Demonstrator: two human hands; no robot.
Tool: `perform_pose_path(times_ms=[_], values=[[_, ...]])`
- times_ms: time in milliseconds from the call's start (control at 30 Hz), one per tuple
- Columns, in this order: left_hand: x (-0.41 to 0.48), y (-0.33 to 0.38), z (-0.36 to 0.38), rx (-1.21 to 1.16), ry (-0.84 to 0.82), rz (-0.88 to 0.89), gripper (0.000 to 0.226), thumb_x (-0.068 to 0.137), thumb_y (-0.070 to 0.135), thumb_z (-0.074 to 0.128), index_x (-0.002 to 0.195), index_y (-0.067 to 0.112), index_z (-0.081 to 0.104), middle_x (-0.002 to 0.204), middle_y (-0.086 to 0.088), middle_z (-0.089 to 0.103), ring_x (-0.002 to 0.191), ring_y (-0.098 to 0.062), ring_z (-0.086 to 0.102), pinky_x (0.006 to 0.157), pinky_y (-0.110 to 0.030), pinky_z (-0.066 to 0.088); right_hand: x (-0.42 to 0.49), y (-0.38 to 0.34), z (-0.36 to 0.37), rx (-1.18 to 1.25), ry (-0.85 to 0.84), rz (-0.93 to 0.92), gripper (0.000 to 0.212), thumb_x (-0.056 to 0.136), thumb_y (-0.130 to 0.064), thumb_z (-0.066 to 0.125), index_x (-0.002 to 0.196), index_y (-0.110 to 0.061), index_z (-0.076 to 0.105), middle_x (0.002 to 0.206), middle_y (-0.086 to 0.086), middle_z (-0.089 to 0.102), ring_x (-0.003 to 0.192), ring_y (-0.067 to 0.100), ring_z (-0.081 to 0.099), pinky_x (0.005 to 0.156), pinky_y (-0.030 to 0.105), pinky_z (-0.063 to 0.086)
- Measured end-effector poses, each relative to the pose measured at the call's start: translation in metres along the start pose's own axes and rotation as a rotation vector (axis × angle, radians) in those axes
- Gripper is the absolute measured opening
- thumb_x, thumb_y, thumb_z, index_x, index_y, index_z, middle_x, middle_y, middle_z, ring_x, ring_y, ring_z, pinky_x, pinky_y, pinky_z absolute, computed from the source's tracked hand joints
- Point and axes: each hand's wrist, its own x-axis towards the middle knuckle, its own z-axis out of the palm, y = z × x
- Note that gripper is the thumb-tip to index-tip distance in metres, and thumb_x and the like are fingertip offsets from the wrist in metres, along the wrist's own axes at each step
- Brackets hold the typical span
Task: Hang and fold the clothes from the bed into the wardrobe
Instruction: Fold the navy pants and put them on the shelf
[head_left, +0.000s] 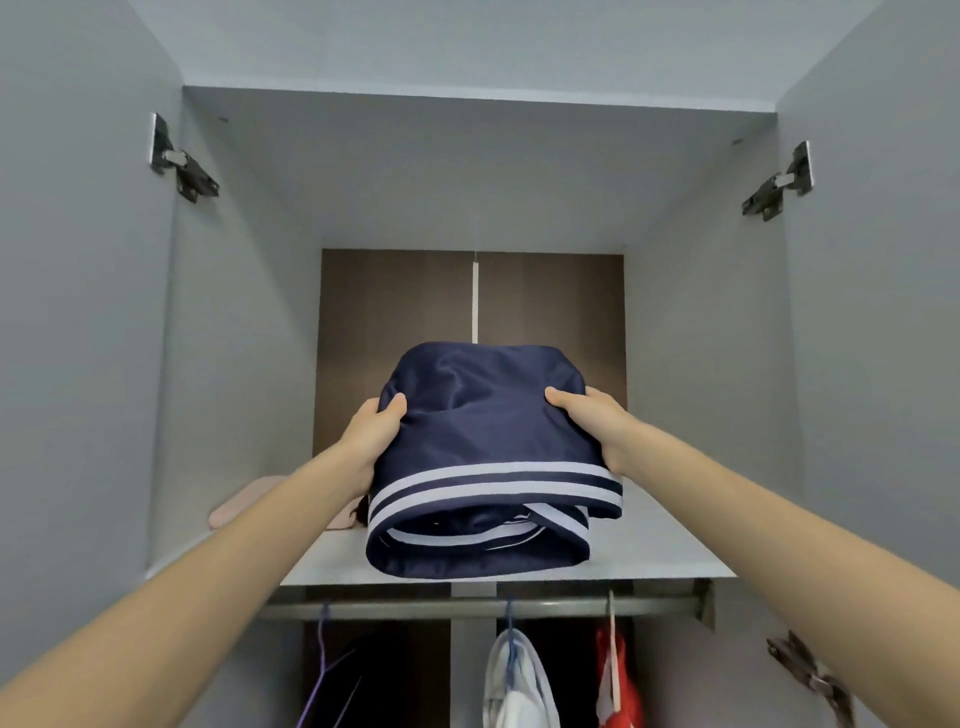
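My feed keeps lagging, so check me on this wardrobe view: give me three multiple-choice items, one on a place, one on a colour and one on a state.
1. Where is the pink cloth?
A. on the shelf, left of the navy garment
B. on a hanger
C. on the floor

2. What colour is the garment hanging furthest right on the rail?
A. green
B. red
C. yellow

3. How is the navy garment held?
A. by one hand only
B. lying free, untouched
C. gripped by both hands, one at each side

Answers:
1 A: the pink cloth lies flat on the shelf, beside the left forearm.
2 B: the red garment hangs at the right end.
3 C: the left hand and right hand each grip a side.
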Motion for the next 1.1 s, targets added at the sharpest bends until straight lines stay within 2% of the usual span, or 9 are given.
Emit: perform_pose_path(times_ms=[200,367,567,667,767,900,967,1033,1100], values=[[0.096,-0.005,0.000,0.038,0.035,-0.029,0.027,0.103,0.030,0.040,0.119,0.012,0.053,0.101,-0.008,0.064,0.084,-0.024,0.061,0.066,-0.031,0.048,0.102,0.002,0.024,-0.048,-0.001,-0.034,0.039,0.095,-0.026,0.059,0.131,-0.011,0.052,0.118,0.009,0.062,0.093,0.025,0.059,0.077,0.034,0.047],[0.172,-0.021,-0.006,0.085,0.058,-0.013,0.037,0.103,0.027,0.042,0.130,0.004,0.050,0.124,-0.018,0.059,0.100,-0.031,0.058,0.081,-0.036,0.046,0.170,0.010,0.043,-0.081,0.019,-0.028,0.044,0.095,-0.025,0.059,0.134,-0.008,0.049,0.128,0.013,0.059,0.110,0.031,0.059,0.089,0.038,0.049],[0.227,-0.054,-0.007,0.155,0.105,0.035,0.029,0.102,0.020,0.043,0.123,0.002,0.053,0.123,-0.019,0.059,0.095,-0.028,0.055,0.082,-0.034,0.044,0.224,0.041,0.061,-0.127,0.066,-0.061,0.041,0.094,-0.027,0.061,0.129,-0.010,0.051,0.125,0.010,0.060,0.098,0.026,0.058,0.083,0.034,0.048],[0.241,-0.082,-0.008,0.415,0.118,0.102,0.035,0.101,0.019,0.042,0.134,0.009,0.044,0.131,-0.016,0.055,0.109,-0.031,0.055,0.091,-0.036,0.043,0.237,0.069,0.065,-0.267,0.125,-0.075,0.046,0.093,-0.030,0.060,0.132,-0.010,0.047,0.128,0.010,0.059,0.111,0.029,0.057,0.097,0.038,0.047],[0.248,-0.101,-0.006,0.799,0.001,0.098,0.048,0.102,0.028,0.035,0.148,0.023,0.021,0.139,-0.014,0.049,0.119,-0.035,0.052,0.098,-0.037,0.041,0.241,0.091,0.065,-0.529,0.120,-0.043,0.061,0.094,-0.037,0.055,0.144,-0.013,0.030,0.137,0.011,0.052,0.122,0.032,0.052,0.101,0.035,0.042],[0.254,-0.090,0.000,1.135,-0.024,0.019,0.054,0.101,0.040,0.030,0.152,0.029,0.016,0.154,-0.022,0.019,0.138,-0.041,0.023,0.112,-0.043,0.025,0.240,0.093,0.068,-1.028,0.123,-0.028,0.078,0.094,-0.052,0.046,0.155,-0.024,0.005,0.157,0.014,0.019,0.143,0.037,0.018,0.113,0.046,0.023],[0.257,-0.077,0.008,1.167,-0.039,0.154,0.054,0.100,0.043,0.032,0.151,0.029,0.022,0.159,-0.015,0.009,0.144,-0.037,0.013,0.116,-0.047,0.019,0.239,0.079,0.074,-1.136,0.106,-0.192,0.071,0.096,-0.048,0.045,0.154,-0.033,0.007,0.162,0.007,0.004,0.146,0.034,0.004,0.115,0.052,0.015],[0.258,-0.068,0.023,1.162,-0.116,0.317,0.051,0.100,0.039,0.033,0.150,0.028,0.027,0.161,-0.006,0.012,0.146,-0.030,0.013,0.117,-0.046,0.019,0.242,0.068,0.084,-1.149,0.030,-0.338,0.058,0.099,-0.043,0.039,0.152,-0.038,0.016,0.163,0.001,0.006,0.147,0.030,0.005,0.116,0.053,0.013],[0.255,-0.070,0.039,1.247,-0.192,0.387,0.050,0.101,0.034,0.031,0.150,0.026,0.027,0.162,0.000,0.008,0.148,-0.026,0.009,0.118,-0.048,0.016,0.248,0.066,0.095,-1.182,-0.056,-0.333,0.051,0.102,-0.041,0.030,0.152,-0.038,0.019,0.163,0.000,0.008,0.148,0.028,0.006,0.118,0.054,0.009]])
